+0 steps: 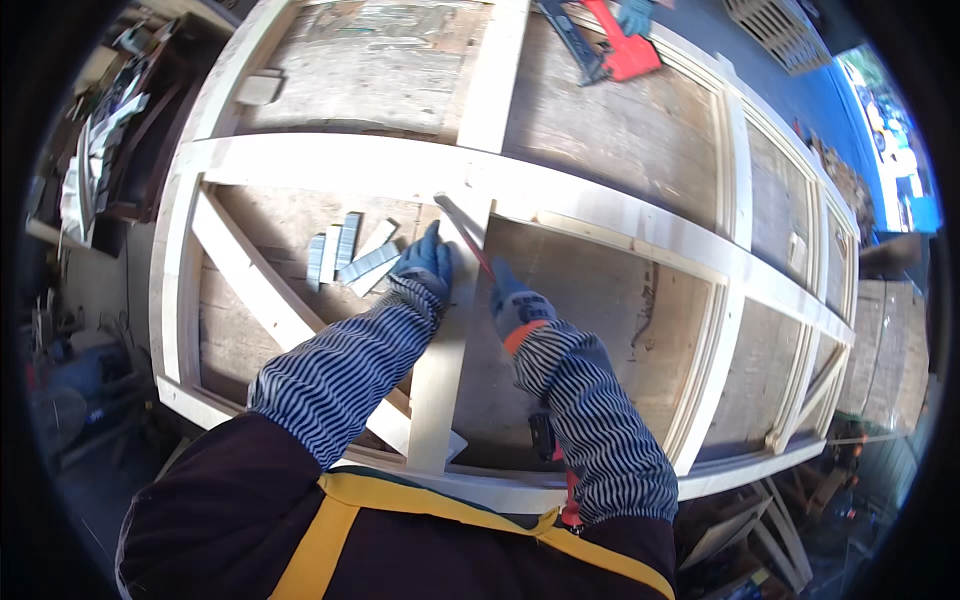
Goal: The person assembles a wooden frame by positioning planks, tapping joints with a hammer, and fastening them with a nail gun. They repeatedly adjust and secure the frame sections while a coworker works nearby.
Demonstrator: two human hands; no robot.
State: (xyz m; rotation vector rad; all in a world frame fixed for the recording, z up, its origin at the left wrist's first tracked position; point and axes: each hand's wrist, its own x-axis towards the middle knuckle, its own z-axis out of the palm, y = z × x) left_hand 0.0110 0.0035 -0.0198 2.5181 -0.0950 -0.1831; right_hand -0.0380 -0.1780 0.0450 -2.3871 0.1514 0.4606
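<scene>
Fingers of the right hand [512, 296] curl closed around a red-handled tool [461, 226] over the slat [438, 400]. The left hand [427, 264] sits at its edge, grip unclear; a slip could strike it.

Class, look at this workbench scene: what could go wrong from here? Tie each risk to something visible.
The left hand rests on the wooden crossbar close to the red-handled tool gripped by the right hand; a slip might hit its fingers.
The loose strips lie just beside the left hand and could get knocked.
A co-worker's gloved hand is at the red power tool; an accidental trigger might injure someone.
</scene>
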